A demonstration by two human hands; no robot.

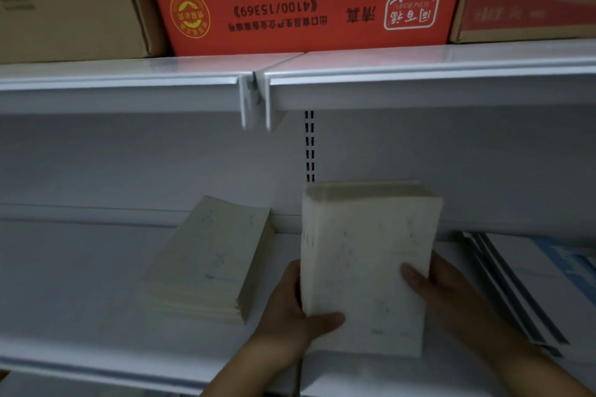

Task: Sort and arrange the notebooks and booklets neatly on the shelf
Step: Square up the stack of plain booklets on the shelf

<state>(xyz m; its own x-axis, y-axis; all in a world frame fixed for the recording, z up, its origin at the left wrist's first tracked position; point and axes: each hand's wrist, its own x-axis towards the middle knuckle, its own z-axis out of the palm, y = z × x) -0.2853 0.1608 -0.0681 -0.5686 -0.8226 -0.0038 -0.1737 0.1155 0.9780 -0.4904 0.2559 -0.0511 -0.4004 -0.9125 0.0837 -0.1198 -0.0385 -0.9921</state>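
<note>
A person grips a thick stack of cream booklets (364, 267) in both hands above the white lower shelf (80, 284). The left hand (290, 306) clasps the stack's near left corner with the thumb curled over the cover, and the right hand (451, 290) clamps the right edge with the thumb pressed flat on top. The stack sits squarely between the two hands, its long axis running away from the person toward the shelf's back panel. Whether its near edge touches the shelf cannot be told. A second, matching stack of booklets (209, 255) lies flat on the shelf just to the left, skewed so that its far end swings right toward the held pile, with a narrow strip of shelf between them. The left hand is the nearer to it. To the right, blue-and-white notebooks (532, 284) lie fanned out close by the right wrist. Setting the held stack down neatly would seem to depend on squaring it against the crooked pile at left. Overhead, a red carton (306, 0) sits on the upper shelf (419, 74).
</note>
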